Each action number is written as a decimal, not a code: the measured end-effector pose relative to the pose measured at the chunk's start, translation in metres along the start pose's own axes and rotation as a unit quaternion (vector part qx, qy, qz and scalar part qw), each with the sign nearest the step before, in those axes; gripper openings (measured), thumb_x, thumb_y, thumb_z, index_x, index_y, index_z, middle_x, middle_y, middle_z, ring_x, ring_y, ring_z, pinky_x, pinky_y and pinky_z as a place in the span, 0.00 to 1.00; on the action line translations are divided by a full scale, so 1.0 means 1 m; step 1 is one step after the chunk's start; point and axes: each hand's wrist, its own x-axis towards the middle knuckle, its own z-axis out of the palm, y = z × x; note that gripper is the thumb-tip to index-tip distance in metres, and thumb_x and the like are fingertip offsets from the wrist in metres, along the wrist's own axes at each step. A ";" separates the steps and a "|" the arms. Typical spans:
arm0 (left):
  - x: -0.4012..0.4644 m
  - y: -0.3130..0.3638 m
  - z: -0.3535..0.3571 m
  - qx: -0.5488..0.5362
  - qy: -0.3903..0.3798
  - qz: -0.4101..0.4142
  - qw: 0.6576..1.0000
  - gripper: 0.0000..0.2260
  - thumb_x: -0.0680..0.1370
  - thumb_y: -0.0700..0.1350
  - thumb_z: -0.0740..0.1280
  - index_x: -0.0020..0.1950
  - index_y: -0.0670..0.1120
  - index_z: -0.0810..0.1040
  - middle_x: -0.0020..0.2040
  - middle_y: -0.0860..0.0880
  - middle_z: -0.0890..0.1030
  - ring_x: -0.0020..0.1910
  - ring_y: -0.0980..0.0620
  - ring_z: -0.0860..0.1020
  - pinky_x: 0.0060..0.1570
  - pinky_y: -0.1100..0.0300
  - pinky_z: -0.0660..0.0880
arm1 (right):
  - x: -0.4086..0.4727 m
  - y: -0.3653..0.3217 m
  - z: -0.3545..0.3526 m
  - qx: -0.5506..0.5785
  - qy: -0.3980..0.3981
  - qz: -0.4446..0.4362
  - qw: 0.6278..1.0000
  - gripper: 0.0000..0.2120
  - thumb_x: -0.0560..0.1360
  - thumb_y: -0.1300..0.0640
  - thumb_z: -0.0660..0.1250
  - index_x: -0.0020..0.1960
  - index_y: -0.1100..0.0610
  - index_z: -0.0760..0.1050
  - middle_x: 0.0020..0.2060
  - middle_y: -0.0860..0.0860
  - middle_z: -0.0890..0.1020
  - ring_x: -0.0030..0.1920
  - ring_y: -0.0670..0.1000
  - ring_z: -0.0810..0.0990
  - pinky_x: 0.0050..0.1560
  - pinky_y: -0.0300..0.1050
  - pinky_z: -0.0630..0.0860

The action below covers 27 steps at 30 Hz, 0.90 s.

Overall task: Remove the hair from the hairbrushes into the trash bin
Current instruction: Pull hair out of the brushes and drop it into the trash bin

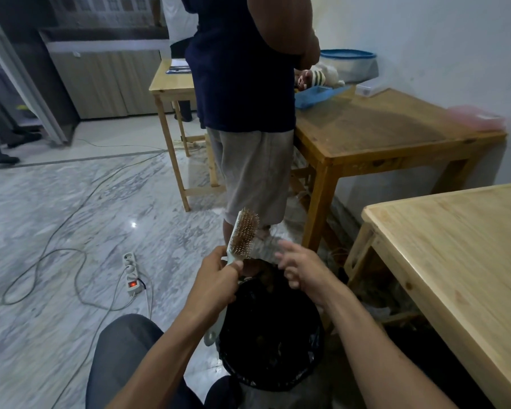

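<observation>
My left hand (217,278) grips the pale handle of a hairbrush (242,234), held upright with its bristled pad facing right. A brownish film of hair covers the pad. A dark clump of hair (255,268) hangs just below the brush head, over the trash bin (270,332), which is lined with a black bag and stands between my knees. My right hand (300,268) hovers to the right of the brush with its fingers spread, holding nothing that I can see.
A person in a dark shirt and grey shorts (248,113) stands just beyond the bin. A light wooden table (460,261) is at my right, a darker one (381,128) behind it. A power strip (132,274) and cables lie on the marble floor at left.
</observation>
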 end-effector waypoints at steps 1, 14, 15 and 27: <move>0.000 -0.001 0.002 -0.001 -0.003 -0.004 1.000 0.08 0.81 0.39 0.62 0.53 0.50 0.77 0.36 0.48 0.76 0.27 0.52 0.69 0.29 0.57 0.65 | 0.000 -0.008 0.002 0.035 -0.007 -0.011 0.999 0.22 0.76 0.61 0.67 0.69 0.50 0.74 0.55 0.51 0.82 0.28 0.44 0.69 0.26 0.37 0.65; 0.018 -0.009 -0.004 -0.083 0.041 -0.070 0.993 0.04 0.80 0.34 0.62 0.49 0.41 0.74 0.30 0.48 0.74 0.24 0.52 0.66 0.27 0.59 0.62 | -0.008 -0.016 0.015 0.002 0.086 -0.054 0.995 0.07 0.74 0.59 0.75 0.37 0.58 0.86 0.29 0.50 0.82 0.25 0.43 0.68 0.26 0.35 0.62; 0.021 -0.012 -0.004 -0.098 0.049 -0.083 0.991 0.04 0.80 0.34 0.61 0.46 0.40 0.72 0.31 0.46 0.73 0.24 0.51 0.66 0.27 0.59 0.61 | -0.009 -0.016 0.016 -0.002 0.090 -0.050 0.995 0.07 0.73 0.59 0.75 0.37 0.58 0.87 0.29 0.50 0.83 0.25 0.43 0.68 0.27 0.36 0.62; 0.030 -0.017 -0.004 -0.082 0.040 -0.080 0.993 0.07 0.78 0.33 0.59 0.44 0.43 0.71 0.33 0.44 0.71 0.25 0.51 0.65 0.28 0.57 0.60 | -0.019 -0.006 0.002 -0.067 0.132 -0.005 0.989 0.06 0.75 0.57 0.71 0.47 0.56 0.86 0.39 0.51 0.86 0.31 0.47 0.73 0.29 0.40 0.67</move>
